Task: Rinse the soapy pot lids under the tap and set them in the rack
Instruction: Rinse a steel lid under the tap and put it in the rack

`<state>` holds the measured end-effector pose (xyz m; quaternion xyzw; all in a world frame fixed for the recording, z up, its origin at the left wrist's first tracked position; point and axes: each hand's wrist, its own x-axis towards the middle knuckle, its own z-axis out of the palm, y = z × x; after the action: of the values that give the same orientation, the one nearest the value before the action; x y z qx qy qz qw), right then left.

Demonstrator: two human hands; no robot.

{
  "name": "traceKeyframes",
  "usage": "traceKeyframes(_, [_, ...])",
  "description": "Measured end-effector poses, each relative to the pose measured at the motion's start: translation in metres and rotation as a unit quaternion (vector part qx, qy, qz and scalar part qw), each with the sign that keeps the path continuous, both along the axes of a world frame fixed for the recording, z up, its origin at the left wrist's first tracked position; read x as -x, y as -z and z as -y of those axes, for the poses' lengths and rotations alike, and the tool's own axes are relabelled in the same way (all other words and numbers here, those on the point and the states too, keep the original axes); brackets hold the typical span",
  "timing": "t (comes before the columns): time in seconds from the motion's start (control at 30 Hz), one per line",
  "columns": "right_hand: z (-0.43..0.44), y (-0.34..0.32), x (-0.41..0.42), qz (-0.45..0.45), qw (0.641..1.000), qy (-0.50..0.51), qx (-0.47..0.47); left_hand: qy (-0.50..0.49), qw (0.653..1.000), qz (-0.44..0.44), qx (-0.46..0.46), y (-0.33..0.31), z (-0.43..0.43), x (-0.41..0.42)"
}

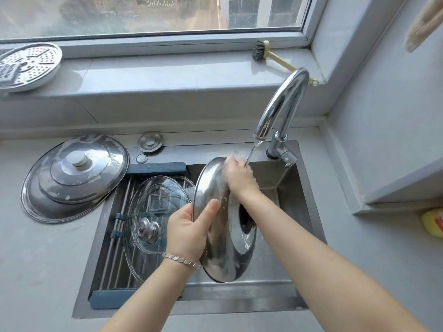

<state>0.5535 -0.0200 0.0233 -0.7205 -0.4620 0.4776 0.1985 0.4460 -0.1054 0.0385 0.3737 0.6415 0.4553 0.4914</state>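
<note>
Steel lid (pixel 223 250) under running tap (pixel 287 97)

Setting: domestic kitchen, washing-up corner
Evidence: stainless steel sink (pixel 275 173) sunk into a grey surface (pixel 36 271); chrome swan-neck tap (pixel 285 99) with running water (pixel 251 152); roll-up rack (pixel 112 248) of steel rods across the sink's left half, with a glass lid (pixel 155 207) on it; steel lid (pixel 223 248) on edge over the basin, by the stream; stacked steel lids (pixel 74 178), soap-flecked, on the surface left of the sink; round metal sink stopper (pixel 150 141) behind the rack; dish brush (pixel 261 51) and perforated steamer plate (pixel 28 65) on the sill (pixel 167 75) below a window (pixel 119 15); yellow container (pixel 434 222) at the right edge, half out of view; pale cloth (pixel 424 22) hanging at top right
</note>
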Motion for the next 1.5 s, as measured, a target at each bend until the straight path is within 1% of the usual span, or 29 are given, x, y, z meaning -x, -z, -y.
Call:
traceKeyframes(0.07, [0.011, -0.002, 0.010, 0.031, 0.998, -0.008, -0.060, -0.004, 1.000, -0.015, -0.008, -0.003, -0.002, 0.000])
traceKeyframes(0.17, [0.047, -0.014, 0.029, 0.016, 0.969, -0.129, -0.210, -0.029, 0.999, -0.019, -0.027, -0.005, -0.012, 0.004])
traceKeyframes(0.2, [0.048, -0.013, 0.030, 0.006, 0.961, -0.137, -0.238, -0.033, 0.999, -0.011, -0.032, -0.005, -0.014, 0.004])
traceKeyframes(0.23, [0.039, -0.012, 0.026, -0.007, 0.964, -0.116, -0.239, -0.033, 0.999, -0.006, -0.033, -0.005, -0.016, 0.004])
traceKeyframes(0.27, [0.025, -0.010, 0.021, -0.025, 0.975, -0.067, -0.209, -0.025, 0.999, -0.003, -0.033, -0.005, -0.016, 0.004])
traceKeyframes(0.33, [-0.001, -0.008, 0.006, -0.058, 0.992, 0.066, -0.093, -0.005, 1.000, 0.005, -0.027, -0.004, -0.014, 0.003])
traceKeyframes(0.37, [-0.004, -0.008, 0.006, -0.057, 0.992, 0.093, -0.067, -0.003, 1.000, 0.008, -0.024, -0.004, -0.014, 0.002])
traceKeyframes(0.4, [0.003, -0.011, 0.011, -0.030, 0.994, 0.076, -0.076, -0.010, 1.000, 0.011, -0.019, -0.002, -0.015, 0.002])
traceKeyframes(0.43, [0.015, -0.015, 0.021, -0.002, 0.992, 0.026, -0.121, -0.022, 1.000, 0.013, -0.015, -0.001, -0.017, 0.002])
traceKeyframes(0.5, [0.043, -0.021, 0.038, 0.026, 0.971, -0.076, -0.223, -0.042, 0.999, 0.003, -0.016, -0.001, -0.020, 0.002])
traceKeyframes(0.53, [0.048, -0.021, 0.038, 0.028, 0.962, -0.099, -0.254, -0.044, 0.999, 0.000, -0.022, -0.001, -0.021, 0.001])
traceKeyframes(0.57, [0.042, -0.019, 0.033, 0.022, 0.960, -0.098, -0.263, -0.039, 0.999, 0.002, -0.030, -0.001, -0.021, 0.001])
traceKeyframes(0.67, [0.006, -0.016, 0.010, -0.028, 0.985, 0.007, -0.170, -0.004, 0.999, 0.000, -0.039, -0.004, -0.019, 0.000])
traceKeyframes(0.7, [0.003, -0.015, 0.010, -0.025, 0.987, 0.024, -0.155, -0.001, 0.999, -0.002, -0.037, -0.003, -0.019, -0.001])
traceKeyframes(0.73, [0.008, -0.016, 0.015, 0.001, 0.987, 0.007, -0.163, -0.006, 0.999, -0.009, -0.035, -0.001, -0.021, -0.001])
traceKeyframes(0.8, [0.028, -0.021, 0.030, 0.062, 0.967, -0.082, -0.234, -0.019, 0.998, -0.032, -0.044, 0.002, -0.023, -0.002])
traceKeyframes(0.87, [0.036, -0.028, 0.031, 0.064, 0.950, -0.123, -0.279, -0.013, 0.997, -0.050, -0.064, 0.003, -0.025, -0.003])
traceKeyframes(0.93, [0.014, -0.026, 0.017, 0.021, 0.965, -0.068, -0.253, 0.013, 0.993, -0.074, -0.093, 0.000, -0.023, -0.003])
traceKeyframes(1.0, [-0.016, -0.017, -0.001, -0.048, 0.988, 0.015, -0.149, 0.043, 0.988, -0.093, -0.119, -0.004, -0.017, -0.004])
traceKeyframes(1.03, [-0.028, -0.012, -0.012, -0.109, 0.988, 0.074, -0.076, 0.054, 0.985, -0.098, -0.131, -0.005, -0.014, -0.004])
traceKeyframes(1.07, [-0.035, -0.006, -0.022, -0.171, 0.975, 0.140, -0.011, 0.062, 0.983, -0.101, -0.144, -0.006, -0.012, -0.005])
traceKeyframes(1.13, [-0.038, 0.006, -0.041, -0.215, 0.941, 0.255, 0.055, 0.069, 0.979, -0.102, -0.165, -0.008, -0.011, -0.005])
traceKeyframes(1.23, [-0.038, 0.012, -0.039, -0.239, 0.924, 0.290, 0.066, 0.062, 0.981, -0.095, -0.159, -0.007, -0.015, -0.007])
traceKeyframes(1.27, [-0.038, 0.009, -0.029, -0.234, 0.929, 0.282, 0.049, 0.055, 0.983, -0.092, -0.151, -0.005, -0.017, -0.009])
traceKeyframes(1.3, [-0.036, 0.003, -0.017, -0.204, 0.946, 0.249, 0.026, 0.043, 0.985, -0.087, -0.140, -0.005, -0.020, -0.012])
traceKeyframes(1.33, [-0.030, -0.003, -0.005, -0.133, 0.971, 0.199, -0.017, 0.022, 0.989, -0.078, -0.126, -0.003, -0.023, -0.015])
traceKeyframes(1.37, [-0.020, -0.005, 0.007, -0.070, 0.985, 0.140, -0.077, -0.010, 0.992, -0.065, -0.107, -0.002, -0.028, -0.017])
traceKeyframes(1.43, [0.016, -0.013, 0.032, 0.010, 0.980, 0.018, -0.199, -0.082, 0.995, -0.029, -0.057, 0.000, -0.037, -0.014])
traceKeyframes(1.5, [0.051, -0.018, 0.043, 0.034, 0.952, -0.057, -0.298, -0.126, 0.992, 0.003, -0.012, 0.000, -0.044, -0.007])
